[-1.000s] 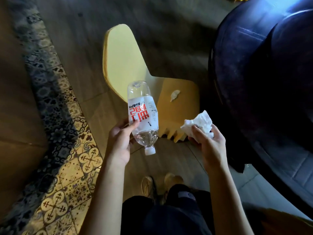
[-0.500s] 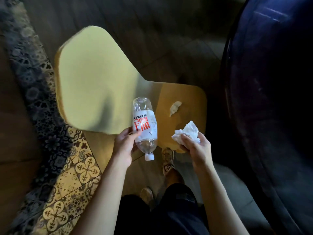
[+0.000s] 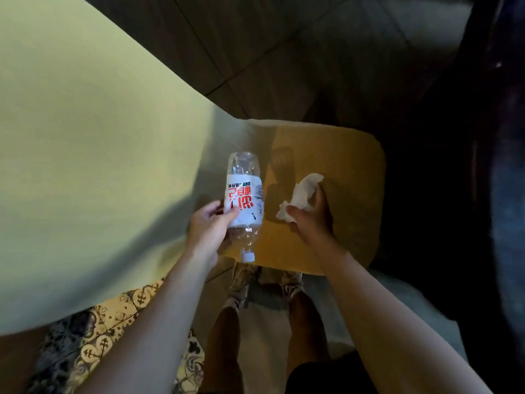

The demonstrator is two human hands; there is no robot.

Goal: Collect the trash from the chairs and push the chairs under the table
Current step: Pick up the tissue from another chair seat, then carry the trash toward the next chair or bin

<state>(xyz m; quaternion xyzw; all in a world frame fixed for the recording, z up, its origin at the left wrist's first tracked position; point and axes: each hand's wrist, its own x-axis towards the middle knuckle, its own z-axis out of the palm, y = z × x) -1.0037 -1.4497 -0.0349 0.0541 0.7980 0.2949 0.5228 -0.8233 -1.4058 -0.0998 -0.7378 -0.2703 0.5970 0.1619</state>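
A yellow chair fills the left and middle of the view, its tall backrest [image 3: 85, 166] close to the camera and its orange-lit seat [image 3: 349, 172] further right. My left hand [image 3: 208, 226] grips a clear plastic bottle [image 3: 244, 200] with a white and red label, held cap-down over the seat's near edge. My right hand [image 3: 309, 220] is down over the seat, fingers closed on crumpled white tissue [image 3: 302, 194]. The small scrap that lay on the seat is hidden under this hand.
A dark round table [image 3: 505, 166] runs down the right edge, close to the chair seat. Patterned tiles [image 3: 93, 345] lie at lower left, and wooden flooring [image 3: 255, 52] beyond the chair. My legs and shoes [image 3: 244, 280] stand just before the seat.
I have leaned in closer, so the chair looks much larger. My right hand, still holding tissue, has come down onto the seat where the small scrap lay. The bottle stays in my left hand.
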